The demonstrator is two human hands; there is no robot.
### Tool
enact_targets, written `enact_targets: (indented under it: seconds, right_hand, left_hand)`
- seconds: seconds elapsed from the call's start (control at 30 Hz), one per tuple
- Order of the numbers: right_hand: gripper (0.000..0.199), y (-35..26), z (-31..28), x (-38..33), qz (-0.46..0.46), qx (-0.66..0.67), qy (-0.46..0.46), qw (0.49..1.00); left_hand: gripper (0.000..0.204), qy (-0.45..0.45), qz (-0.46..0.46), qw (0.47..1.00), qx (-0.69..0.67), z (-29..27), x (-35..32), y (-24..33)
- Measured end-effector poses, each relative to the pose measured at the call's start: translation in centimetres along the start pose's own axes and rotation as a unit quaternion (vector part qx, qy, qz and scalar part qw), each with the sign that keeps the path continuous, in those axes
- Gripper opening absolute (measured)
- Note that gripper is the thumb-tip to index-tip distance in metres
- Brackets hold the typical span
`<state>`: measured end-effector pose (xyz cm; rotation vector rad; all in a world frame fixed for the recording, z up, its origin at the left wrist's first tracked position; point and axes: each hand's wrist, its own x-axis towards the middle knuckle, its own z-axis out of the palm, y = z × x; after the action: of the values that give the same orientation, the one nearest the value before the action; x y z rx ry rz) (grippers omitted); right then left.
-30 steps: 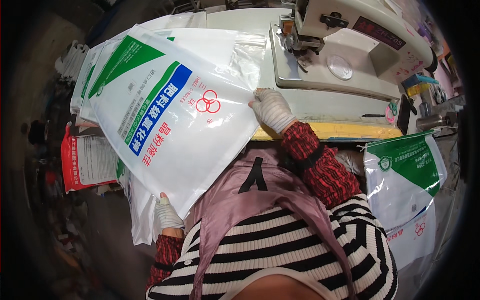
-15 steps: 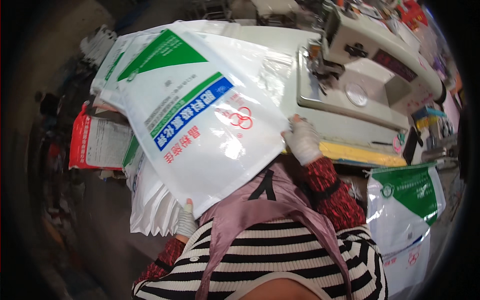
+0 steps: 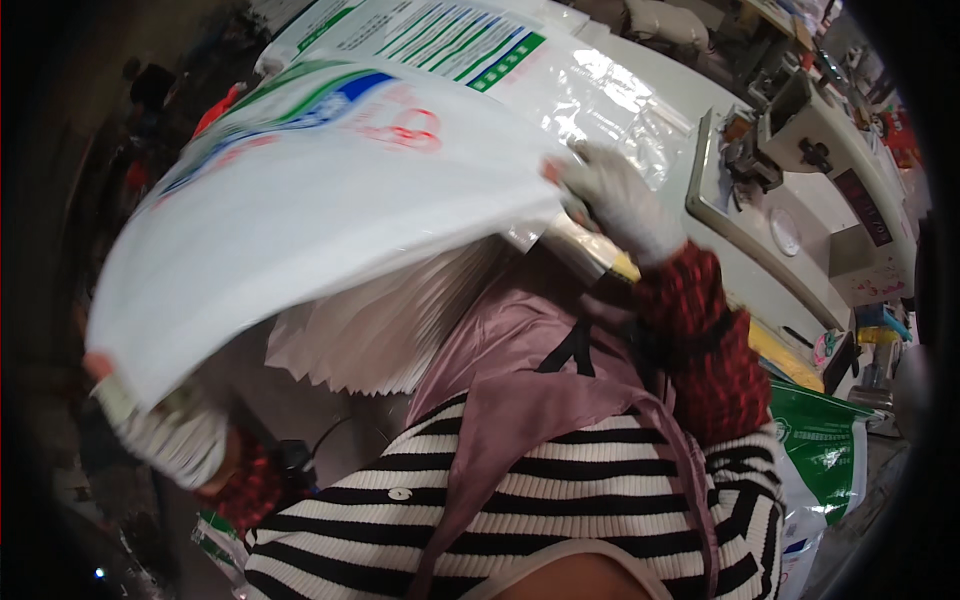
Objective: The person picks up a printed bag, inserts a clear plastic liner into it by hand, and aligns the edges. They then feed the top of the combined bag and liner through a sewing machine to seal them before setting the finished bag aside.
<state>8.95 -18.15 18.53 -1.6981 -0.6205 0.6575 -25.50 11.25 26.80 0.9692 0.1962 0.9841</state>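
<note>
— What do the hands have?

— One big white sack [image 3: 300, 230], printed in green, blue and red. The left hand [image 3: 175, 440], in a white glove, has its grip pinched on the sack's lower left corner, down at the left edge of the view. The right hand [image 3: 615, 195], gloved too, has its grip closed on the sack's right edge, up near the middle.

— So where is the sack, exactly?

— In the air, held between the two hands, spread wide and tilted, its right side higher than its left. It hangs over a stack of sacks [image 3: 390, 330] whose fanned edges show just below it.

— And behind it?

— Another sack [image 3: 450, 40] lies flat on the bench [image 3: 690, 130], with green stripes on it and a clear glossy part next to the right hand. Farther right on the bench stands a sewing machine [image 3: 830, 180], pale, well apart from the left hand and near the right one.

— Anything else close by?

— A green and white sack [image 3: 825, 450] stands at the lower right, beside the person's red sleeve [image 3: 700, 340]. The striped top [image 3: 560, 500] and a mauve apron [image 3: 520, 390] fill the bottom of the view.
</note>
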Motion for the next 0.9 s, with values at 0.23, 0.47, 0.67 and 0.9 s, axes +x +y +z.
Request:
enact_targets:
  seconds: [0.23, 0.47, 0.67, 0.9]
  right_hand:
    - [0.026, -3.4, 10.9, 11.0, -0.038, 0.102, -0.185, 0.977]
    - [0.031, 8.7, 17.9, 15.7, -0.067, -0.288, -0.081, 0.952]
    - [0.029, 21.4, 18.0, 13.2, 0.113, -0.381, -0.024, 0.917]
    - [0.034, 26.9, 15.7, 12.1, 0.144, -0.358, 0.044, 0.921]
  left_hand:
    - [0.052, 0.221, 0.321, 0.449, 0.804, -6.3, -3.9, 6.5]
    - [0.031, 0.324, -0.157, 0.838, 0.41, -13.5, -0.7, -1.6]
    - [0.03, 0.239, -0.364, 0.762, 0.479, -20.1, -3.0, -13.0]
    - [0.063, 0.019, -0.354, 0.558, 0.75, -27.2, -9.0, -22.8]
